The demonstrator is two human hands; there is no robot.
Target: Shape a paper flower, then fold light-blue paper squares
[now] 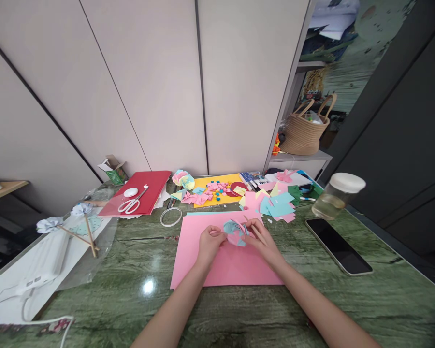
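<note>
Head view: left hand and right hand, fingertips pinched, held pink-and-blue paper flower over pink sheet on green table. Pale panels stood behind; woven basket sat on shelf, right.

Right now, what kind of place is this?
Probably a craft table, maybe at home: there are scissors, a heap of cut paper, and a pink-and-blue paper shape between someone's hands.
</note>
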